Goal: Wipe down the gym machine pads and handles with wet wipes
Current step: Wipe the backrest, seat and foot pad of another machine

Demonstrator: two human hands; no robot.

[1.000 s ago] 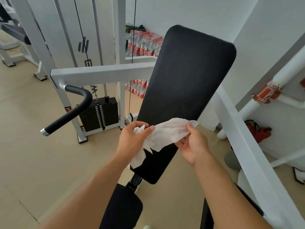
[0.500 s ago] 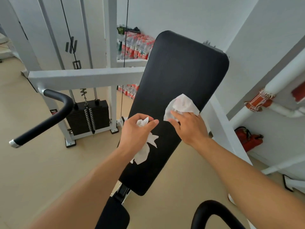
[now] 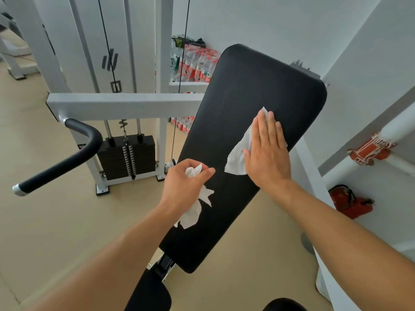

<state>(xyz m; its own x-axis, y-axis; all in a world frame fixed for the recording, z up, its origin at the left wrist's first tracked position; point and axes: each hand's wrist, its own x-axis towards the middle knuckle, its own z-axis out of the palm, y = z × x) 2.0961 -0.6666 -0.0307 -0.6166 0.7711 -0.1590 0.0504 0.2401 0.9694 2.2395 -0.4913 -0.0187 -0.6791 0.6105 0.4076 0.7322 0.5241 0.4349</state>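
Right hand moved up pad, flat, hiding wipe; left grip pinches scrap.

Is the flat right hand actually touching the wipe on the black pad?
Touching: the head view shows the right hand flat on the wipe, against the back pad.

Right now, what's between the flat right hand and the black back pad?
In the head view, a white wet wipe lies spread between the right hand and the black back pad; the palm presses it flat against the pad.
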